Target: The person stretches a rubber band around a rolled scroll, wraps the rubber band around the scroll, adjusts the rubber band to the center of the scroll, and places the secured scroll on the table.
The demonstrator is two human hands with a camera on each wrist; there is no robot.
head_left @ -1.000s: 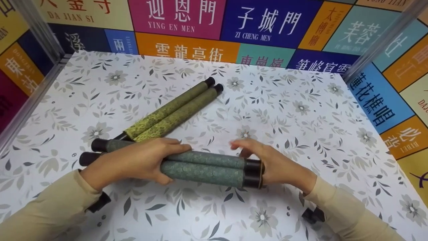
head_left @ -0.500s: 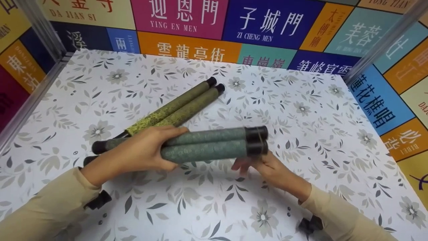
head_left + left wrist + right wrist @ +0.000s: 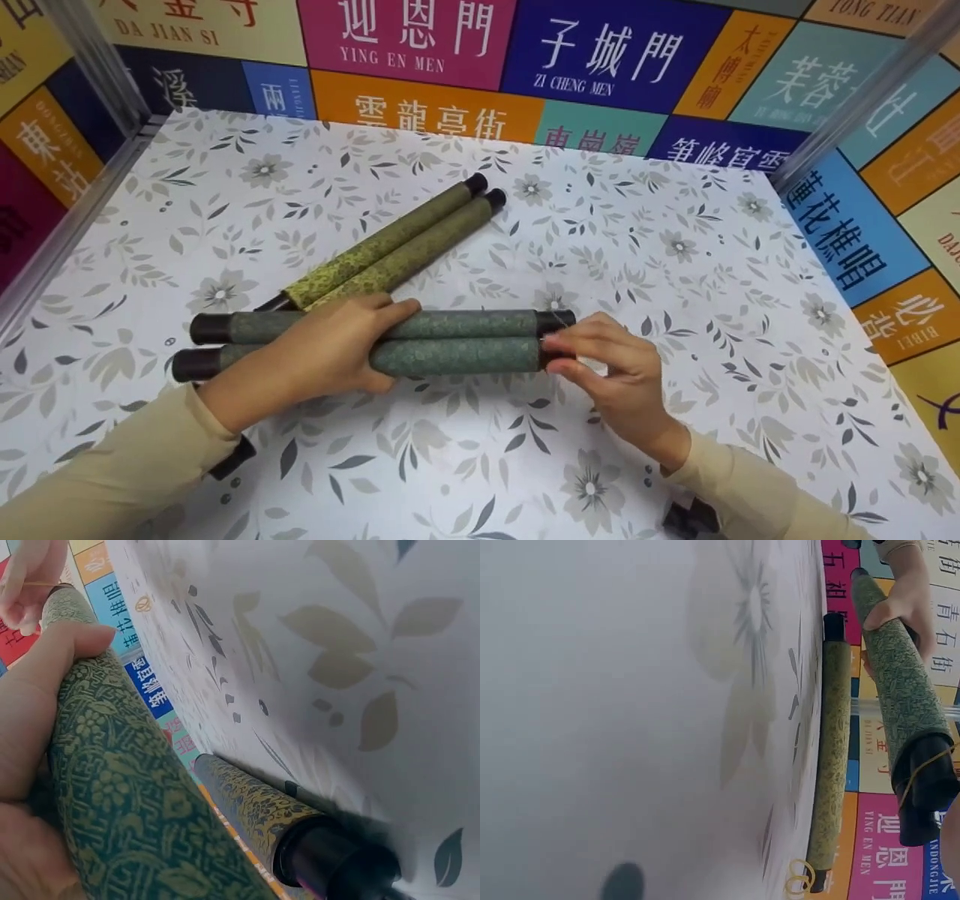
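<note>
My left hand point(image 3: 315, 360) grips a pair of green patterned scrolls point(image 3: 472, 356) with black end knobs, its fingers over the top and thumb at the near side. They lie side by side, roughly level, above the table. At their right ends, my right hand point(image 3: 622, 375) pinches a thin tan rubber band point(image 3: 916, 771) with thumb and fingertips. The right wrist view shows this band across the black knobs; in the left wrist view it looks stretched toward the fingers. Behind the left hand rests a pair of olive-yellow scrolls point(image 3: 390, 234), slanting away to the right.
A white floral cloth point(image 3: 675, 300) covers the table. Coloured panels with Chinese lettering point(image 3: 420, 45) stand along the back and sides, with clear posts point(image 3: 847, 97) at the corners. Loose yellow loops point(image 3: 812, 875) appear by the olive scroll's end in the right wrist view.
The green scrolls' right ends rose, then came down again. My right hand went from around the ends to below them, and now pinches the band at their right side. The olive-yellow scrolls stayed put.
</note>
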